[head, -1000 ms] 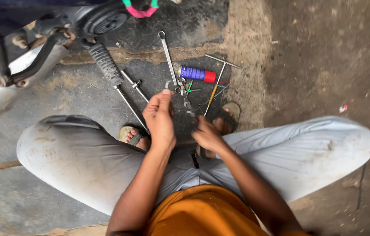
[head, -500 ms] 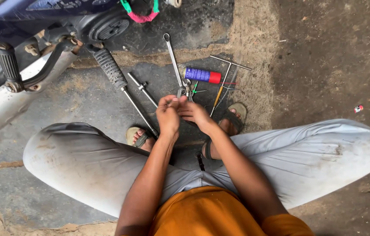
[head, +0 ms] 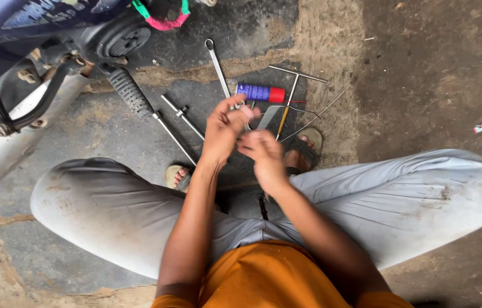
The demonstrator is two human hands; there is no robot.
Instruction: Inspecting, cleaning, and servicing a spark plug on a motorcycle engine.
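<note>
While the left hand [head: 225, 126] pinches a small metal part [head: 245, 110], the half-curled, empty-looking right hand [head: 262, 151] hovers just beside, above the blue spray can [head: 259, 92]

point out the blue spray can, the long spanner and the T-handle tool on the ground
blue spray can [head: 255, 92]: head view, on its blue body, left of the red cap.
long spanner [head: 218, 67]: head view, mid-shaft, below the ring end.
T-handle tool [head: 297, 74]: head view, middle of the crossbar.

I wear a short-sleeved orange cotton shirt [head: 263, 279] and loose, pale grey trousers [head: 412, 199], dusty and smudged at the knees. My forearms are bare. On my feet are dark-strapped sandals [head: 303, 149].
</note>
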